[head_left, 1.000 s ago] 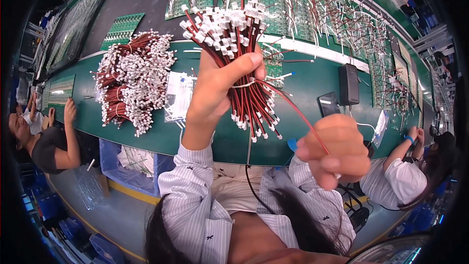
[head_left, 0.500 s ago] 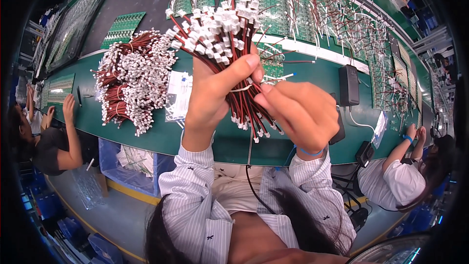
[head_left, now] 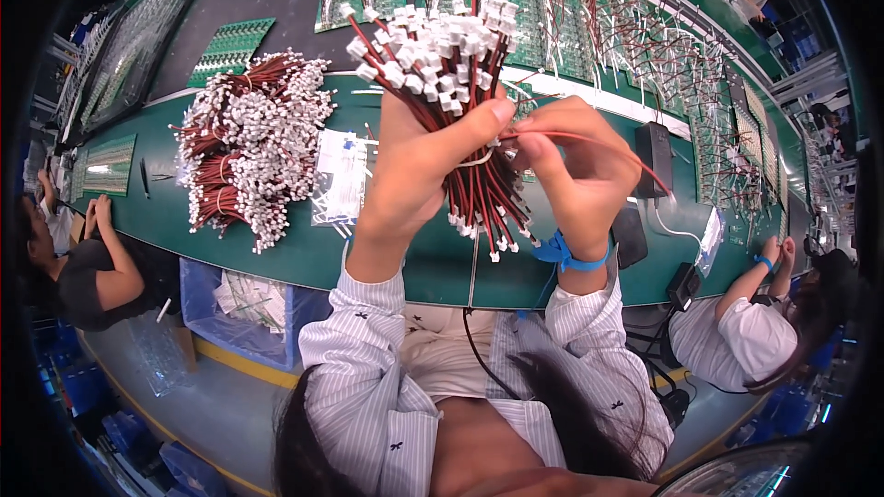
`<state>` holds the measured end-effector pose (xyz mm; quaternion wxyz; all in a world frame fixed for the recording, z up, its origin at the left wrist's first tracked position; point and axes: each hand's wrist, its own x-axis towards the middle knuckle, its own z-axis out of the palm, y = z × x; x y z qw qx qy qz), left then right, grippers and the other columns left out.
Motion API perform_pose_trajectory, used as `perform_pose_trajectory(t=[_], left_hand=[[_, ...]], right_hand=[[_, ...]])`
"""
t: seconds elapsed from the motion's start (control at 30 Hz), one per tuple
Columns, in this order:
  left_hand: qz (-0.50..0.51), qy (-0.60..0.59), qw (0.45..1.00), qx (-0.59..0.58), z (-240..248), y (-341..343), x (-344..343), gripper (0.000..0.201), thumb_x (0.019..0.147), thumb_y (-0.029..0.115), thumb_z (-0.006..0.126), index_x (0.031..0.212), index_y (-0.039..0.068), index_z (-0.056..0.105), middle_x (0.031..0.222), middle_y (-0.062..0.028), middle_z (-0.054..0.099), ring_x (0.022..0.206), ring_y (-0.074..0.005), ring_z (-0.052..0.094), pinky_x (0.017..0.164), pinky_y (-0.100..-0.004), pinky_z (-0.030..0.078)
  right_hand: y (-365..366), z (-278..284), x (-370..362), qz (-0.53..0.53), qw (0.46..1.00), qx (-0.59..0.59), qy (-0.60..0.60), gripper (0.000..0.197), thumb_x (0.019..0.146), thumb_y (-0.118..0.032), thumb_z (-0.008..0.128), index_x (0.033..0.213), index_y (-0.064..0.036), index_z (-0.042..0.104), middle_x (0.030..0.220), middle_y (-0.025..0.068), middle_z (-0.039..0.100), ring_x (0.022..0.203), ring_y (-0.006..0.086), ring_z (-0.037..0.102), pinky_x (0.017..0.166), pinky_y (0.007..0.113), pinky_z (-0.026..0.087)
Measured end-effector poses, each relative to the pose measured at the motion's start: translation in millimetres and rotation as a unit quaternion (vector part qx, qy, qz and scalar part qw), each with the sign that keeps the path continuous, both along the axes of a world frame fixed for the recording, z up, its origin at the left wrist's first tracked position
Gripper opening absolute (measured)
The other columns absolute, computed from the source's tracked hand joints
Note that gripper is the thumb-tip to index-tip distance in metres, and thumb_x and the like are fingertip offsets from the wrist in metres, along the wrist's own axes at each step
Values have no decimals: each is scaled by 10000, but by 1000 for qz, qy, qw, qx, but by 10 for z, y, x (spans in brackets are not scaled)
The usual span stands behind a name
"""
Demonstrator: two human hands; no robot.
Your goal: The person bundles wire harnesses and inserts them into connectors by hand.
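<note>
My left hand (head_left: 405,166) is wrapped round a thick bundle of red-and-black cables (head_left: 433,115), held upright above the table. White plug connectors crowd its top, and smaller white ends hang below. A pale band (head_left: 476,162) circles the bundle just under my thumb. At the bundle's right side, my right hand (head_left: 589,179) pinches a thin red cable (head_left: 603,141) between thumb and fingers. One end of that cable sticks out rightward past the hand. Its other end meets the bundle, and whether it is still among the others is hidden. A blue strap (head_left: 571,256) sits on my right wrist.
Banded cable bundles (head_left: 253,152) lie piled on the green table (head_left: 414,281), beside a bag of white pieces (head_left: 339,175). Wired circuit boards (head_left: 552,28) line the back. A black adapter (head_left: 655,161) stands right. A blue bin (head_left: 287,317) sits below. Co-workers sit at both sides.
My right hand has turned and risen a little, and a red cable now sticks out from its fingers to the right. The bundle in my left hand has shifted slightly right.
</note>
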<state>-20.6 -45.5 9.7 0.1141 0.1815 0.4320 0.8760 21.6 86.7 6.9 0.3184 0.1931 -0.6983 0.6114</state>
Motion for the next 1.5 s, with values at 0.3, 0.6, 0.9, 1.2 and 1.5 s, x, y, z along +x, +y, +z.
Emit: perform_pose_trajectory(t=[0.3, 0.6, 0.9, 1.2, 1.5], left_hand=[[101, 30, 994, -24, -20, -50, -132, 120, 716, 36, 646, 795, -5, 566, 677, -43, 589, 574, -103, 564, 539, -222, 442], [163, 45, 986, -14, 27, -210, -215, 105, 721, 41, 633, 783, -8, 565, 642, -51, 578, 562, -109, 550, 535, -224, 432], [170, 34, 985, -4, 3, -218, -226, 109, 725, 60, 633, 786, -3, 568, 637, -56, 579, 563, -107, 545, 531, -220, 426], [151, 37, 988, -4, 3, -237, -231, 112, 729, 64, 629, 796, -3, 568, 612, -52, 574, 542, -109, 540, 504, -218, 424], [143, 37, 989, 4, 23, -247, -227, 114, 730, 52, 623, 805, -8, 561, 625, -54, 570, 543, -109, 543, 502, -223, 435]], right_hand=[[376, -106, 111, 39, 995, -75, -50, 82, 757, 37, 587, 836, 59, 588, 771, 103, 565, 602, 122, 563, 511, 210, 456], [736, -1031, 228, -10, 908, 311, -280, 98, 750, -56, 628, 831, -9, 657, 695, 68, 636, 562, 103, 591, 505, 211, 466], [538, -1326, 96, -121, 918, 244, -288, 111, 759, -163, 627, 834, -97, 677, 570, 79, 596, 418, 140, 526, 437, 240, 407], [505, -1312, 52, -102, 897, 291, -315, 107, 763, -210, 624, 795, -125, 680, 527, 50, 574, 392, 150, 507, 423, 260, 394], [470, -1342, 21, -177, 886, 344, -254, 127, 727, -220, 665, 758, -97, 675, 594, 81, 600, 463, 235, 544, 450, 288, 425]])
